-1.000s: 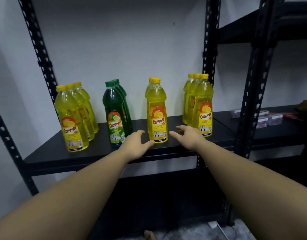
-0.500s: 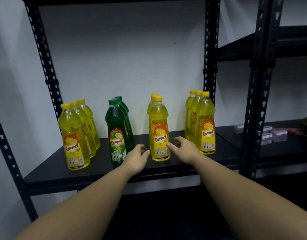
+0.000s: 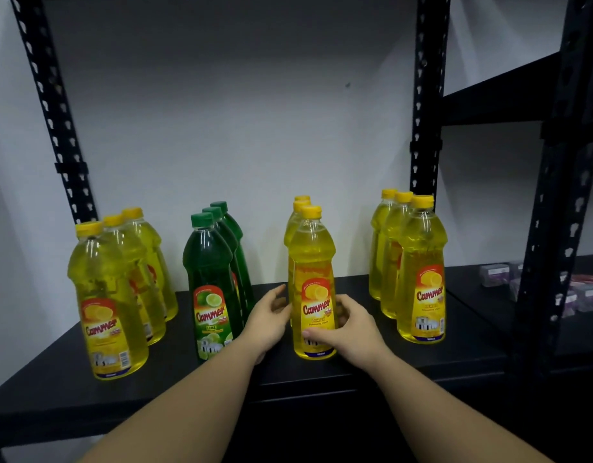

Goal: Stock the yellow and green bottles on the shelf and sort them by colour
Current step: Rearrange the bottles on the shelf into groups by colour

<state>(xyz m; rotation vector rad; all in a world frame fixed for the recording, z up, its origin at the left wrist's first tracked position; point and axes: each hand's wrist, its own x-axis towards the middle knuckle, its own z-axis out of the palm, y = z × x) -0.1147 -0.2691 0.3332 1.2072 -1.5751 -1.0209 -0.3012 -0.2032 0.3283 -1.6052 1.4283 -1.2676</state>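
Nearest: two bare forearms reaching in over the front edge of the black shelf [image 3: 38, 389].

Right hand [image 3: 350, 329] — thumb curled across the lower label of the front yellow bottle [image 3: 312, 282] of the middle row, fingers wrapped round its right side; clamped on it. The bottle stands upright on the shelf.

Left hand [image 3: 266, 320] — fingers loosely spread and apart, just beside the same bottle's left side; whether it touches cannot be told.

Middle yellow row: three bottles in file, front to back, yellow caps, lemon label on the front one.

Green row [image 3: 210, 289] — three upright bottles in file, green caps, lime label, just left of the left hand.

Left yellow row [image 3: 104, 302]: three upright bottles in file, near the left upright of the rack.

Right yellow row [image 3: 418, 272]: three upright bottles in file, beside the right rear upright.

Order across the shelf, left to right: yellow, green, yellow, yellow.

Farther right, on the neighbouring rack's shelf: small purple-and-white packs [image 3: 586, 295], details too small to read.

Behind everything, a plain white wall [image 3: 238, 111].
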